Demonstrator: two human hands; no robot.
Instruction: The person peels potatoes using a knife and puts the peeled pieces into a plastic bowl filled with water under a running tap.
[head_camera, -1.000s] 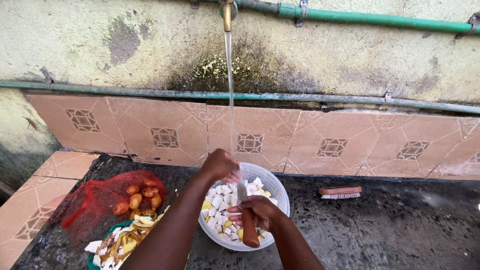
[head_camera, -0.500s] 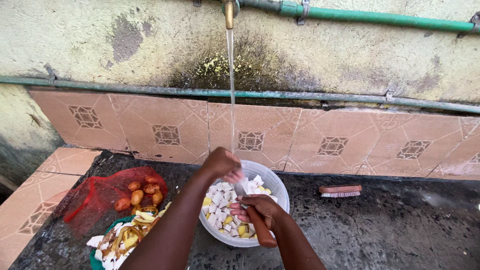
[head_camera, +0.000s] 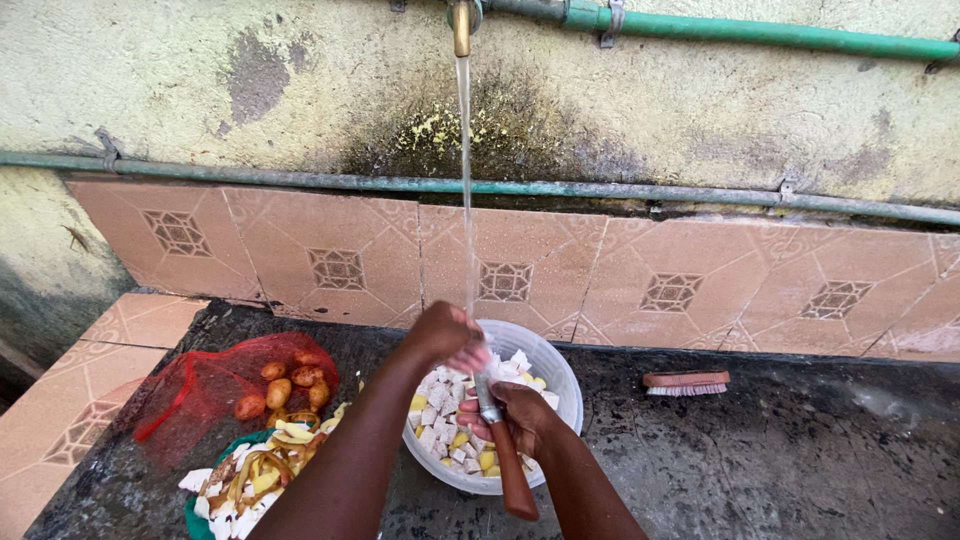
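White bowl (head_camera: 556, 372) full of white and yellow cubes (head_camera: 440, 410). Brown knife handle (head_camera: 516, 478). Red net bag (head_camera: 200, 390) with orange-brown potatoes (head_camera: 280, 385). Yellow peels (head_camera: 262, 462). Green pipe (head_camera: 720, 28). Pink tiles (head_camera: 340, 262) with brown diamond pattern. Dark speckled counter (head_camera: 800, 450). Reddish brush (head_camera: 686, 382).

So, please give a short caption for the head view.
Left hand and right hand rinse brown-handled knife under tap stream over white plastic bowl.

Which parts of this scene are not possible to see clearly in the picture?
- Knife blade, head view: mostly hidden by the left hand and the running water.
- Right hand palm: turned away, around the handle.
- Bowl bottom: covered by cut pieces.
- Green basin under the peels: cut off by the lower edge.
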